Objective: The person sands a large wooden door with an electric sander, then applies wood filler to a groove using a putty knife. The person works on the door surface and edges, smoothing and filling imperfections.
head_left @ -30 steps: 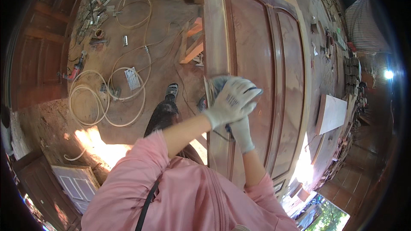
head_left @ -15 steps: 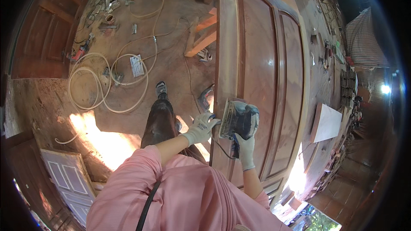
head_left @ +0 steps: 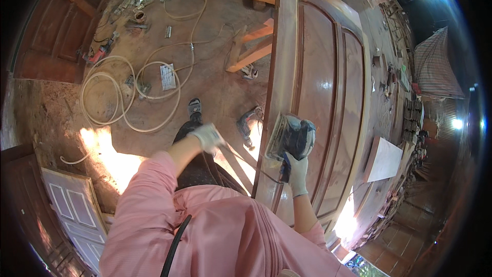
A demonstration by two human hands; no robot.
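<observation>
The person's right hand (head_left: 297, 174), gloved, is wrapped around the rear of one dark power sander (head_left: 299, 136), which sits on the near-left part of a brown panelled door (head_left: 315, 56), over its long edge strip. The gloved left hand (head_left: 209, 137) hangs off the door's side, blurred; whether its fingers are spread or pinching anything cannot be told. One cord (head_left: 270, 177) trails from the sander toward that hand, so it could snag on the door's edge and tug the tool askew. With only one hand on it, the sander might also tip over the edge or gouge the raised moulding if pressure grew uneven. Counted around: one red tool (head_left: 100, 51) and one dark tool (head_left: 248, 123) on the floor, one orange wooden stand (head_left: 251, 60), one pale board (head_left: 383, 160) and one grey panelled door (head_left: 74, 210); the scraps at upper left are too small to count.
</observation>
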